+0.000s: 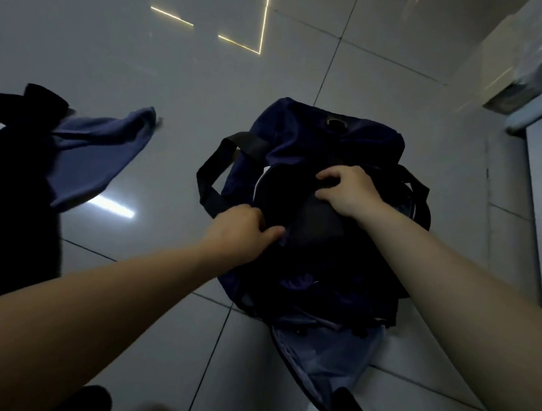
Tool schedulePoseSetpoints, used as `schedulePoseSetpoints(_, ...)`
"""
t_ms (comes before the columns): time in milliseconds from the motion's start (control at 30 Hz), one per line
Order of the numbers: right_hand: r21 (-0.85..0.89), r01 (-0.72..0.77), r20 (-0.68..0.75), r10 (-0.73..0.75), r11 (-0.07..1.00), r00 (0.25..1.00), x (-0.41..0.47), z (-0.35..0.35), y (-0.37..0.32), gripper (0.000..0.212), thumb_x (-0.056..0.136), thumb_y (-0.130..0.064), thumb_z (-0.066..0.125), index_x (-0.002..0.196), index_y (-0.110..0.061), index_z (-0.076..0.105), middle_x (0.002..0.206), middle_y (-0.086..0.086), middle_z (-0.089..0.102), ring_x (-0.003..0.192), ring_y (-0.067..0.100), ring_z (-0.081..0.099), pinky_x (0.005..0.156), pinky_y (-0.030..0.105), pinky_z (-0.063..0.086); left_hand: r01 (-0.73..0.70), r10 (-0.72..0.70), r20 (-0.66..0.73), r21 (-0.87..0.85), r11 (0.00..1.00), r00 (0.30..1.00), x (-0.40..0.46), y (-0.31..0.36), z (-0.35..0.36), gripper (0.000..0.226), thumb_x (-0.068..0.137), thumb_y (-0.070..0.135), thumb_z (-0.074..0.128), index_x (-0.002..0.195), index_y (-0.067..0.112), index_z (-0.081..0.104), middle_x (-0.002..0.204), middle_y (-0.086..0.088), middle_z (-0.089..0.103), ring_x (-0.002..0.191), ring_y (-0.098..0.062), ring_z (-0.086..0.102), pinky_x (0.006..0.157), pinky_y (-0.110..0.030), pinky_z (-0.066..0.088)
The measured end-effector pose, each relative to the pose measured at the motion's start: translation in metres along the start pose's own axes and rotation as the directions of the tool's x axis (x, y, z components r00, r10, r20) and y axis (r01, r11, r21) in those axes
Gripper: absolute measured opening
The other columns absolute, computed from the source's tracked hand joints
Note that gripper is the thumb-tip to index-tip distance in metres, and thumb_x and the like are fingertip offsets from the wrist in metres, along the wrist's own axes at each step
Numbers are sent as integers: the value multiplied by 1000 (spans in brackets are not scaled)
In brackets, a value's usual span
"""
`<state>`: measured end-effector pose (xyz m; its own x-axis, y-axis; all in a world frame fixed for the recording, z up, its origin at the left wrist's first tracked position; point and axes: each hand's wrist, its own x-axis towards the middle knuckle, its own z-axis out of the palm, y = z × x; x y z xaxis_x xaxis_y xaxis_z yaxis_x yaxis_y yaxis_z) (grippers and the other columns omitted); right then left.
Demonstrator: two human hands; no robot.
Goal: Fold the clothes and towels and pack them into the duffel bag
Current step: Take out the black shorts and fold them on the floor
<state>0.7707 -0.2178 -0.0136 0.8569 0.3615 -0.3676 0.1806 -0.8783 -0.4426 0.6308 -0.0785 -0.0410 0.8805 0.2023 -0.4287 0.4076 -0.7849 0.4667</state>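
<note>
The dark garment [299, 201] going into the navy duffel bag [316, 134] looks likely to bunch up and lose its fold, since both hands are pushing it into a soft mouth that nothing holds open. If the bag's edge slips from the left hand [241, 227], I'd guess the opening sags shut over the cloth. The black strap [216, 166] loops loose just beyond that hand and could get dragged inside.

The left hand has its fingers curled, pinching the near rim of the opening, thumb pointing toward the middle. The right hand [349, 190] sits farther in, fingers bent down and gripping the dark fabric at the top of the load; exactly how much cloth it has I cannot tell, as everything there is black on black.

The bag stands on the tiled floor [175, 83] directly under both hands. Well off to the left of the left hand lies a blue cloth [103, 152] spread half over a black pile [13, 161], both unfolded and waiting.
</note>
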Motion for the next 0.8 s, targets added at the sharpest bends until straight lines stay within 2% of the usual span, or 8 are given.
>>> schedulePoseSetpoints(100, -75, 23, -16, -24, 997, 1000, 4, -4, 4, 42, 88, -20, 68, 129, -21, 58, 141, 11, 39, 124, 31, 45, 96, 28, 38, 69, -136, -253, -255, 965, 958, -7, -4, -12, 29, 83, 33, 70, 65, 18, 55, 65, 6, 52, 64, -10, 53, 52, -23, 35)
schedulePoseSetpoints(167, -171, 28, -6, -29, 985, 1000, 0, -8, 5, 43, 89, -18, 67, 131, -21, 57, 141, 13, 35, 121, 33, 46, 95, 29, 40, 32, -169, -310, -401, 915, 936, -14, -8, -22, 29, 74, 14, 74, 61, 18, 49, 61, 6, 52, 58, -9, 48, 52, -24, 36)
schedulePoseSetpoints(267, -212, 41, 104, -19, 976, 994, -12, -8, -3, 44, 85, -21, 72, 127, -22, 60, 141, 12, 38, 122, 32, 47, 94, 30, 42, -61, -100, -256, -555, 830, 961, -37, -15, -30, 30, 71, -2, 70, 68, 21, 52, 67, 2, 55, 62, -20, 56, 61, -34, 48)
schedulePoseSetpoints(367, -241, 136, 212, -85, 961, 974, -39, 9, -20, 44, 84, -25, 73, 126, -25, 60, 136, 11, 41, 120, 31, 48, 95, 29, 41, -53, -28, -185, -418, 907, 982, -61, -33, -26, 38, 80, -1, 61, 102, 30, 64, 103, -1, 55, 93, -24, 60, 86, -36, 51)
schedulePoseSetpoints(433, -278, 198, 268, -122, 940, 956, -60, 30, -31, 44, 88, -25, 67, 131, -26, 56, 137, 12, 35, 117, 34, 50, 95, 28, 41, 16, -75, -181, -305, 952, 981, -74, -43, -24, 53, 82, 4, 59, 128, 29, 58, 119, 2, 50, 103, -23, 58, 90, -33, 47)
schedulePoseSetpoints(467, -282, 213, 296, -126, 935, 947, -68, 40, -37, 44, 90, -24, 63, 133, -27, 53, 138, 13, 31, 115, 36, 51, 93, 28, 42, 43, -101, -203, -269, 962, 974, -80, -46, -24, 57, 81, 7, 61, 133, 27, 54, 125, 2, 50, 103, -24, 59, 89, -34, 47)
schedulePoseSetpoints(633, -216, 246, 430, -134, 945, 893, -88, 71, -61, 57, 91, -20, 58, 143, -31, 37, 146, 13, 15, 108, 34, 53, 86, 26, 47, 59, -123, -271, -235, 970, 955, -105, -61, -29, 65, 72, 17, 75, 133, 21, 53, 122, 1, 51, 102, -24, 58, 90, -40, 47)
schedulePoseSetpoints(800, -100, 215, 494, -139, 972, 858, -92, 88, -75, 64, 90, -33, 62, 145, -37, 30, 151, 11, 8, 115, 32, 50, 87, 23, 46, 149, -185, -231, -166, 975, 955, -118, -97, -32, 66, 77, 10, 65, 138, 26, 47, 126, -1, 48, 102, -26, 57, 85, -34, 45)
